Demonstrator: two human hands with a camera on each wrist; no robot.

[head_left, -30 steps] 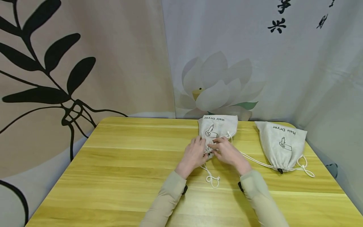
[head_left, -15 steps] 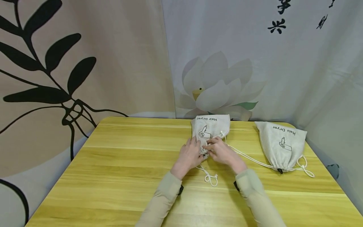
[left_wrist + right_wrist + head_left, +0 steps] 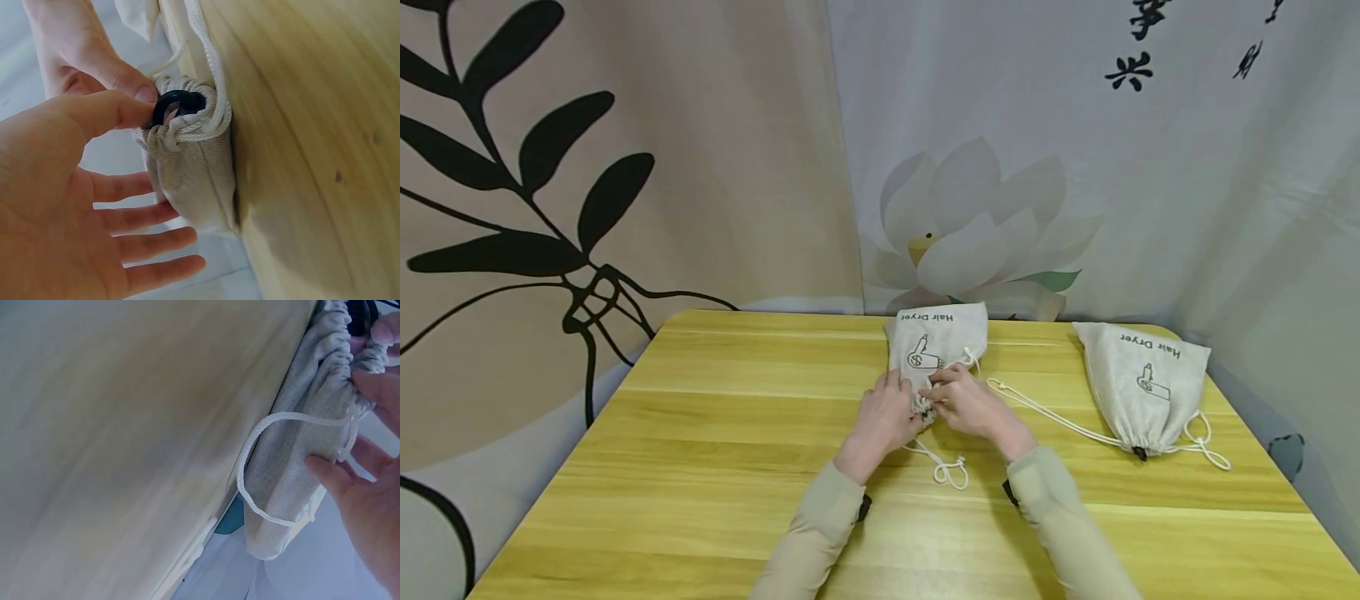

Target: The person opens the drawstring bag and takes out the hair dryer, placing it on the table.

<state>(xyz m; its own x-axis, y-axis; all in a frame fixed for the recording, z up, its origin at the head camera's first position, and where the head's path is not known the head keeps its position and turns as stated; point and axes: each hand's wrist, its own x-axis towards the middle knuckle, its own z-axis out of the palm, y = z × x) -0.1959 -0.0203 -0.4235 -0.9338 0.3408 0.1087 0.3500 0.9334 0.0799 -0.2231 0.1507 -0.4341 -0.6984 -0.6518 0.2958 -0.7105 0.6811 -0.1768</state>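
Note:
A pale fabric drawstring bag (image 3: 951, 333) printed "Hair Dryer" lies at the far edge of the table, its gathered mouth toward me. My left hand (image 3: 883, 412) holds it from the left, thumb at the mouth and fingers along the side. From the right, my right hand (image 3: 973, 404) pinches the gathered rim. In the left wrist view, a black curved piece (image 3: 164, 107) shows inside the mouth, beside the left thumb (image 3: 134, 111). White cord (image 3: 242, 462) loops from the bag's side in the right wrist view. The bag's other contents are hidden.
A second bag (image 3: 1150, 379) with the same print lies to the right, drawn closed. Its white cords (image 3: 1052, 414) stretch left toward the first bag. The wooden table (image 3: 737, 467) meets a printed curtain (image 3: 760, 167) at the back.
The first bag has slid left along the table with both hands on it, its front cord trailing along. The second bag has stayed in place.

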